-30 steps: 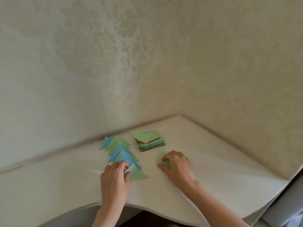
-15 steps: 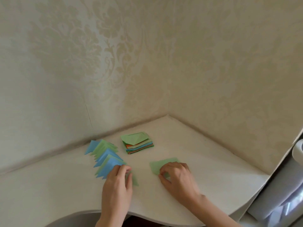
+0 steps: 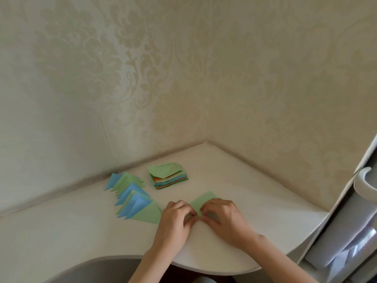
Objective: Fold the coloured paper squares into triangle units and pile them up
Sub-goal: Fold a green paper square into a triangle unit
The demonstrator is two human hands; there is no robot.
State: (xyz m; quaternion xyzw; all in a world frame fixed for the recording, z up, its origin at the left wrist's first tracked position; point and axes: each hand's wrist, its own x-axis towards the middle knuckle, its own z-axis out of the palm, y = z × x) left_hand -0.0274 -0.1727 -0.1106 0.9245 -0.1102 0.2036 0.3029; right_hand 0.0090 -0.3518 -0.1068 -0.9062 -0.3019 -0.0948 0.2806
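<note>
Now both hands were brought together on one green paper square (image 3: pixel 201 202), which lay flat on the white table (image 3: pixel 244 201) close to its curved front edge. The left hand (image 3: pixel 176 218) was curled, its fingertips pinching the near left part of the sheet. The right hand (image 3: pixel 223 217) was bent over the sheet's near right part, fingers curled down onto the paper, and the far corner of the square was left showing beyond the knuckles. Whether a crease had been started under the fingers could not be told. Just left of the hands, the folded triangle units (image 3: pixel 132 197), blue and green, were seen laid overlapping in a row that ran from near the front edge back toward the wall on the left side of the surface. Further back, near the corner where the two papered walls met, the stack of unfolded squares (image 3: pixel 169 177) was set, green on top with orange and blue edges below
</note>
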